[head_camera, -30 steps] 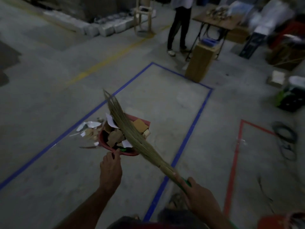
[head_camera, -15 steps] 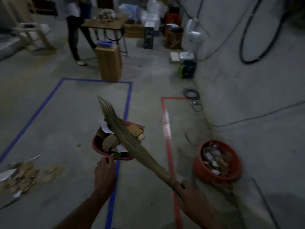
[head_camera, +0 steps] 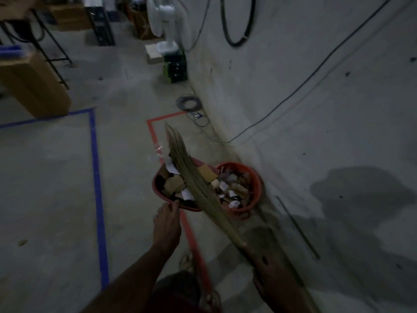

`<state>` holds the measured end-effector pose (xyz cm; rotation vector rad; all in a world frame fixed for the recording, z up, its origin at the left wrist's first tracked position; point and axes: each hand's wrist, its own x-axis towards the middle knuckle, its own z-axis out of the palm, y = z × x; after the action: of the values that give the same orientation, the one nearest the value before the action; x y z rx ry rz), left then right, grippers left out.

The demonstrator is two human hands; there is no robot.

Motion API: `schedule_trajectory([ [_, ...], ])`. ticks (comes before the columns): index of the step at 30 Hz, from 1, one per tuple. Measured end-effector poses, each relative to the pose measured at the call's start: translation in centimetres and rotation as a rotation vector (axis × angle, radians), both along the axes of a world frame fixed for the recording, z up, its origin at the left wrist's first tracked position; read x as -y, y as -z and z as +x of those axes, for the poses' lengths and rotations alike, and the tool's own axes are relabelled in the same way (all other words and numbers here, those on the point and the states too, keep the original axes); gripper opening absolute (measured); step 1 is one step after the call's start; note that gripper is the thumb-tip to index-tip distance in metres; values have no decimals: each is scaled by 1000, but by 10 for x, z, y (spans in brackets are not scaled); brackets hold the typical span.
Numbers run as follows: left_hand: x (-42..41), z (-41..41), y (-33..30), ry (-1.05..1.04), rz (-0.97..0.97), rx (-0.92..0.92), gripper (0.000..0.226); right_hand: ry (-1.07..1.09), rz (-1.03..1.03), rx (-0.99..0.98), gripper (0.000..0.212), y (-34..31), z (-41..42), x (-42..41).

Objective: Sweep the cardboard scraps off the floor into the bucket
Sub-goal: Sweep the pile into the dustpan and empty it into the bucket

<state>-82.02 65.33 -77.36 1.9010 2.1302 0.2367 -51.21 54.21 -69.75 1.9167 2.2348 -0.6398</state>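
1. Head view, centre of the frame: my left hand [head_camera: 168, 219] is closed on the near rim of a red dustpan [head_camera: 158, 188], fingers curled over the edge. I judge the grip sits there so the far lip can be tipped down to pour.

2. The dustpan carries cardboard scraps [head_camera: 173, 184], brown pieces mixed with white paper bits. It is held up off the floor, its right edge overlapping the rim of the red bucket [head_camera: 257, 184] in the picture.

3. The bucket stands just right of centre, near the foot of the grey wall [head_camera: 316, 98]. It already holds a layer of scraps, so I would call the task well along; this load is not yet emptied.

4. Lower right: my right hand [head_camera: 274, 276] is wrapped around the bound neck of a grass broom [head_camera: 194, 179]. The bristles lie diagonally across the dustpan, pointing to the upper left. My guess is they pin the light scraps so none slide off in transit.

5. A red tape line [head_camera: 187, 224] runs under the dustpan; a blue tape line [head_camera: 97, 181] lies well apart at the left. No loose scraps show on the visible floor, though the picture is dim.

6. Next, I reckon, the dustpan needs shifting right over the bucket's mouth before tipping; tilting early would spill beside the rim.
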Motion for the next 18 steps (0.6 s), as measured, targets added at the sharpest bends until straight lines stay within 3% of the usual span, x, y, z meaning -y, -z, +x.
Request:
schedule_trajectory([
  [5,-46,68,20,143,-120,35,51,185,-65,-60,95,17,43,-13],
  [9,-80,103,51,231,-208,21,52,253,-175,-101,93,18,61,-43],
  [11,-98,114,71,243,-236,-2,53,267,-199,-51,116,24,71,-59],
  [13,-116,129,81,279,-269,-59,54,241,-179,1,124,40,88,-70],
  [18,-156,174,77,337,-354,-188,58,231,-153,27,114,67,114,-110],
])
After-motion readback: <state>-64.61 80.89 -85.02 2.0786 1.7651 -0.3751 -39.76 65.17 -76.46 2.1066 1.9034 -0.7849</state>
